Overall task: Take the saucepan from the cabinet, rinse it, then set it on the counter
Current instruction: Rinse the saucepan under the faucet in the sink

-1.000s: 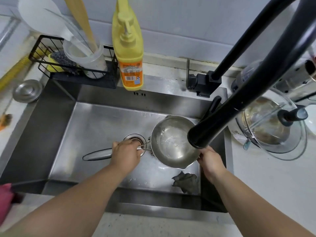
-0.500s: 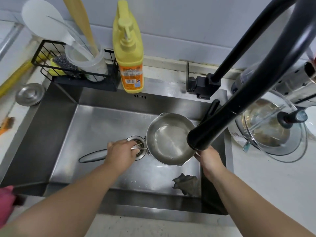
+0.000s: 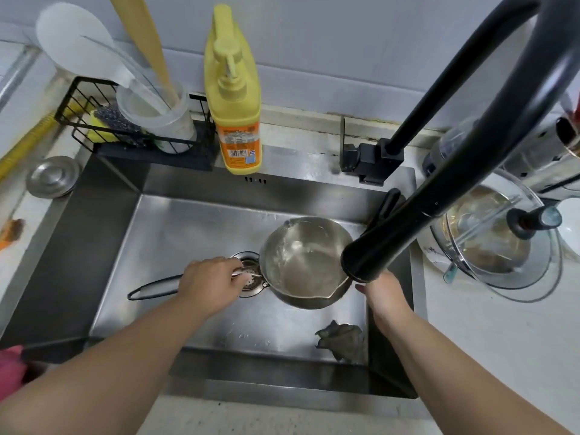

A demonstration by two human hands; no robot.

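The steel saucepan is held low over the sink, just right of the drain, with water swirling inside it. My left hand grips its long handle close to the bowl. At the pan's right side is my right hand, its thumb close to the rim. The black faucet head hangs over that side of the rim and hides the fingers of my right hand.
A dark rag lies in the sink's front right corner. A yellow soap bottle and a wire rack with utensils stand behind the sink. A glass lid rests on a pot on the right counter.
The saucepan has shifted slightly left under the faucet head and the water inside has swirled. Both hands stay where they were on it.
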